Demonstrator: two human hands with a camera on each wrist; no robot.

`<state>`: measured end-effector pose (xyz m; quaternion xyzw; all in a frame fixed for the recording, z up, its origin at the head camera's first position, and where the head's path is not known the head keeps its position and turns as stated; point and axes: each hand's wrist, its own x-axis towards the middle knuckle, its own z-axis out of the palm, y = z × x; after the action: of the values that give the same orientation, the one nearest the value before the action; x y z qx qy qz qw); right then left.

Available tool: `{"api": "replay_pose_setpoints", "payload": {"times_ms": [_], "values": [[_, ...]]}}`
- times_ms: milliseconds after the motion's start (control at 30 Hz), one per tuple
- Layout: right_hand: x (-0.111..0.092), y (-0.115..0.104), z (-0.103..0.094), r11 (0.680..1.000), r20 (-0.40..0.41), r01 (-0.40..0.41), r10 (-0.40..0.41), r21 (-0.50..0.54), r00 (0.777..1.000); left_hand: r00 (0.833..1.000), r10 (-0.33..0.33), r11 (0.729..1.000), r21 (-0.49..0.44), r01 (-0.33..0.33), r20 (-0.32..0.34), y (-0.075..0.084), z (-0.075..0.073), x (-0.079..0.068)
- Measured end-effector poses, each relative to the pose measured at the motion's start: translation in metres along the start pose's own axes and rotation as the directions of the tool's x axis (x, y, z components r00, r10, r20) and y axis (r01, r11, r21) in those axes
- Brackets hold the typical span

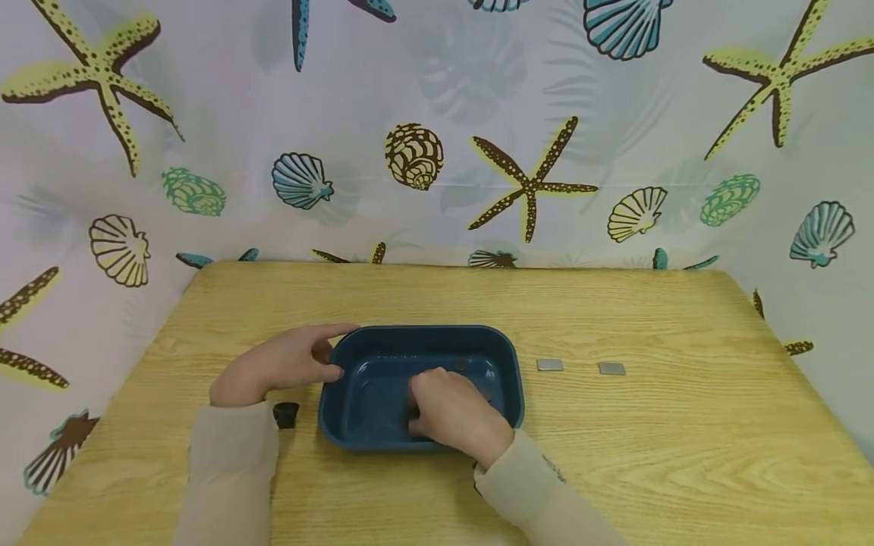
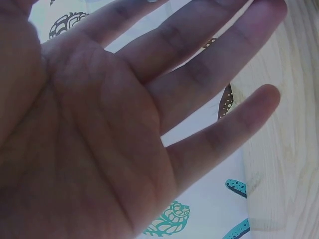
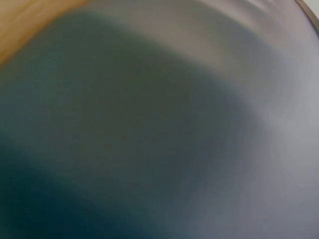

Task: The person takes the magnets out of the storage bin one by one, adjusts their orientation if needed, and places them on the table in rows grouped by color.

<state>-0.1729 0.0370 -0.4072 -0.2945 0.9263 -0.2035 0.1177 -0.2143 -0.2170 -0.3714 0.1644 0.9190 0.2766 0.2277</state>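
Observation:
A dark blue rectangular tub (image 1: 382, 447) with rounded corners stands on the table. My left hand (image 1: 283, 360) is at its left end, with fingertips at the rim. The left wrist view shows that palm and its fairly straight, spread fingers (image 2: 199, 89). Inside the tub is my right hand (image 1: 451, 413), back upward and fingers bent down toward the floor. Whether those fingers hold anything is hidden. Beyond the right hand lies a small, dark flat piece (image 1: 461, 365) in the tub. The right wrist view is a blur of dark blue-green and grey.
Two small grey rectangular plates (image 1: 549, 365) (image 1: 611, 368) lie on the wooden table (image 1: 683, 455) right of the tub. A small black object (image 1: 286, 414) sits by the left wrist. Behind the table hangs a white cloth (image 1: 355, 98) printed with shells and starfish.

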Motion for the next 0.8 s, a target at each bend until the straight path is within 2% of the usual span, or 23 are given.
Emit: {"api": "replay_pose_setpoints", "payload": {"times_ms": [200,333,433,600,800], "values": [[0.001,-0.001,-0.002,0.99,-0.032,0.089,-0.086,0.111,0.996,1.0,0.008,1.0,-0.012,-0.008,0.001,-0.003,0.001,-0.001],[-0.001,-0.003,-0.009,0.96,-0.032,0.093,-0.087,0.266,0.996,1.0,0.012,1.0,-0.008,-0.012,-0.002,-0.003,0.0,-0.001],[-0.002,-0.003,-0.013,0.934,-0.054,0.102,-0.088,0.342,0.995,1.0,0.017,1.0,-0.004,-0.017,-0.006,-0.003,0.0,-0.001],[-0.004,0.0,-0.017,0.926,-0.085,0.124,-0.1,0.356,0.991,1.0,0.02,1.0,0.0,-0.02,-0.006,-0.004,0.0,0.0],[-0.009,0.003,-0.025,0.928,-0.091,0.102,-0.074,0.359,0.993,1.0,0.015,1.0,0.007,-0.015,0.0,-0.004,0.0,0.0]]}}
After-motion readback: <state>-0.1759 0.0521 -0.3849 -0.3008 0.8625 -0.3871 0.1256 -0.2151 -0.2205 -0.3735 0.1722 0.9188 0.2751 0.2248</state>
